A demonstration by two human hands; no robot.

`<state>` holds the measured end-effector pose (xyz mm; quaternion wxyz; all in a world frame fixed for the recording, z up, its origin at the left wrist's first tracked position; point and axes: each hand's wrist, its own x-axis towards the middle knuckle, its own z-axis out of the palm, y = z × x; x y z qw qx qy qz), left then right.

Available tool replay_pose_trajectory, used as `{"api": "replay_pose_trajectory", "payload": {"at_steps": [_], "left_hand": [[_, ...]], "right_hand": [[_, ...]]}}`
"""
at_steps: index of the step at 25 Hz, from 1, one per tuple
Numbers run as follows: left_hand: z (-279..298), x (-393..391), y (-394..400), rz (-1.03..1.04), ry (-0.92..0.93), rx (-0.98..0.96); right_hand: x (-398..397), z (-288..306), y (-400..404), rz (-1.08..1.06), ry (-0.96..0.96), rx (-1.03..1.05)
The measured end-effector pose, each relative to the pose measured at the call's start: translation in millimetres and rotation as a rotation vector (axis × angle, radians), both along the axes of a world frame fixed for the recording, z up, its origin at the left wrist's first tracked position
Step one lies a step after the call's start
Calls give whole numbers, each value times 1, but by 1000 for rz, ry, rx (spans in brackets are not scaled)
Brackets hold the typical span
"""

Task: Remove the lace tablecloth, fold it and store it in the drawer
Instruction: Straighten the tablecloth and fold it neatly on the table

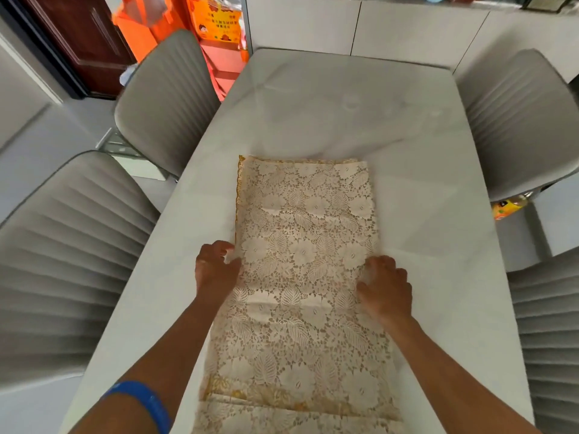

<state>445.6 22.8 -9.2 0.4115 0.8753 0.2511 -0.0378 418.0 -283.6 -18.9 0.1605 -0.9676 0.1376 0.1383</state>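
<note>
Your cloth (300,277) lies folded in a long strip down the middle of the table (423,214), its near end at the near edge. Your left hand (214,266) pinches its left side with curled fingers; your right hand (387,288) grips its right side. Grey chairs (166,98) flank both long edges.
</note>
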Motion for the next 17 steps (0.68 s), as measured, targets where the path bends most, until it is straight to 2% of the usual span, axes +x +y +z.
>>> {"api": "replay_pose_trajectory", "payload": {"at_steps": [3, 5, 7, 12, 14, 17], "left_hand": [[-2, 19, -3, 62, 76, -95], [-7, 28, 1, 107, 97, -169], [-14, 33, 6, 105, 92, -226], [-20, 39, 7, 31, 149, -463], [-18, 40, 7, -47, 193, -484], [-11, 16, 23, -67, 373, -525]], "right_hand": [[14, -6, -5, -187, -103, 135], [26, -10, -9, -373, -122, 296], [33, -15, -15, -458, -131, 371], [34, -18, -23, -527, -116, 326], [33, -14, -20, -532, -103, 326], [2, 1, 1, -517, -68, 315]]}}
